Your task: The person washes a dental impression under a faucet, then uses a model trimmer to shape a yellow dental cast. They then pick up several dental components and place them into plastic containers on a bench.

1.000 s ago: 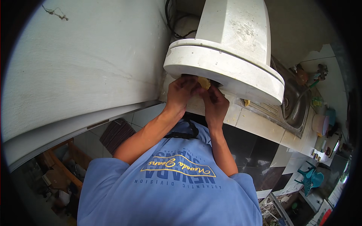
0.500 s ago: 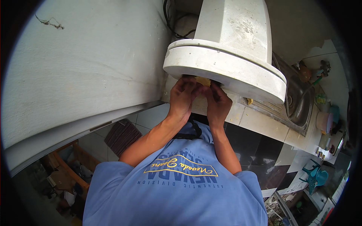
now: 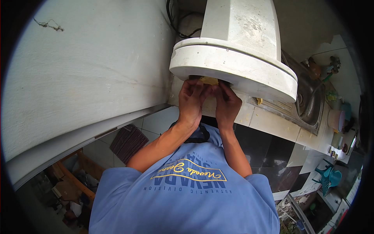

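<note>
Both hands meet under the front edge of a white, rounded hood-like unit [image 3: 233, 66]. Between their fingertips is a thin yellow piece [image 3: 209, 80] with a ragged edge; its far side is hidden below the unit. My left hand [image 3: 190, 102] pinches the piece from the left, fingers bent. My right hand [image 3: 228, 102] closes on it from the right, thumb and fingers together. Behind the fingers, something dark [image 3: 225, 83] shows on the counter [image 3: 249, 113], mostly covered by the unit.
A pale wall [image 3: 93, 66] rises close on my left. To the right lie a steel sink [image 3: 309, 105] and its ribbed drainboard, with a small yellow item [image 3: 259, 101] and crumbs nearby. Farther right are containers [image 3: 335, 119] and a teal plastic chair [image 3: 329, 176].
Slightly more of the yellow piece shows between the fingers, whose positions have shifted a little. The whole view has also moved slightly.
</note>
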### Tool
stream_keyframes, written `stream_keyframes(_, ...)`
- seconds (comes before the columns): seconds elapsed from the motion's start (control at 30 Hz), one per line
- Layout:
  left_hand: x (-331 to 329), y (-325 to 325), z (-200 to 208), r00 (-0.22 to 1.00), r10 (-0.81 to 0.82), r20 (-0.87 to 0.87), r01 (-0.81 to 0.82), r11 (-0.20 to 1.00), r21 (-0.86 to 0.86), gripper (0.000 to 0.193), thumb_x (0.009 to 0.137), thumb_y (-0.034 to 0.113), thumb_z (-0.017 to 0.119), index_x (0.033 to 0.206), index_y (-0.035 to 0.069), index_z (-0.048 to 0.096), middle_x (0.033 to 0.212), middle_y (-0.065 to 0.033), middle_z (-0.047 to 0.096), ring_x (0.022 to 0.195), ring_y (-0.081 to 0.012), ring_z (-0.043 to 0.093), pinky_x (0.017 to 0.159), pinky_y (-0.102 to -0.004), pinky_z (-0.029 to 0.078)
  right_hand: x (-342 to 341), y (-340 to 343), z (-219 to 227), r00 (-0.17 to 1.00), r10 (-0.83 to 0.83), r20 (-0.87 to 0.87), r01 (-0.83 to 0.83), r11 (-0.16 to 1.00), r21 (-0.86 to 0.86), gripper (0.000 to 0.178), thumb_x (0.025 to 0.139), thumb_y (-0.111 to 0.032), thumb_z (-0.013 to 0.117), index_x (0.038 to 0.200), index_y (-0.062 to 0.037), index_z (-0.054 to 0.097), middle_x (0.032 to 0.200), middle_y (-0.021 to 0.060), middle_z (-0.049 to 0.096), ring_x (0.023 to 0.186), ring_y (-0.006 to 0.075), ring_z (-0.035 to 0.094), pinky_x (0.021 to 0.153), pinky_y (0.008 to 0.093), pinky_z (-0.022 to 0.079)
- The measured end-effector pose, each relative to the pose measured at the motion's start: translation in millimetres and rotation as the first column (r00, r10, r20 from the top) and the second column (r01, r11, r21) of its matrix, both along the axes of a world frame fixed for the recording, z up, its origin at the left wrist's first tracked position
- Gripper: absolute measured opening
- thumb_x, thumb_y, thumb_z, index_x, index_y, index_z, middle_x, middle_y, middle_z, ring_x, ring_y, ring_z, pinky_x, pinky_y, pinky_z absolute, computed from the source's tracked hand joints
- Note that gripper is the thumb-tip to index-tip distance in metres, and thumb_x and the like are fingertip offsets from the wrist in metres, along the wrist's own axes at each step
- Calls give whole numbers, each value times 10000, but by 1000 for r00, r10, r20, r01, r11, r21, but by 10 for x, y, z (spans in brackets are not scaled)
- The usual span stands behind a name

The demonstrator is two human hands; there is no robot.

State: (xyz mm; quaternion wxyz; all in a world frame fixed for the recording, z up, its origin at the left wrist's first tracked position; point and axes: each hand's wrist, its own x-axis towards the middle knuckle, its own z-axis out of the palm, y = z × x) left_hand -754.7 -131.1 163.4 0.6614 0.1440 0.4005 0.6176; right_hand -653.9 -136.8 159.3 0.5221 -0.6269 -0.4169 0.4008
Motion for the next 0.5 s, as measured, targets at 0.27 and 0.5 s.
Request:
stream_keyframes(0.27, 56, -23, -14, 999, 45, 23, -46, 999, 29, 129, 939, 98, 556, 1041, 26, 519, 1073, -102, 573, 1011, -196, 597, 954, -335, 494, -25, 11, 15, 998, -51, -23, 52, 999, 11, 255, 861, -94, 674, 1069, 52, 661, 875, 110, 701, 787, 106, 633, 721, 237, 499)
stream_keyframes(0.5, 59, -19, 12, 998, 40, 54, -41, 999, 16, 165, 936, 113, 569, 1033, 13, 479, 1035, -83, 565, 993, -159, 592, 948, -306, 498, -42, 26, 91, 997, -70, 21, 70, 997, 33, 230, 855, -81, 678, 1034, 65, 668, 842, 119, 704, 754, 123, 654, 703, 245, 507)
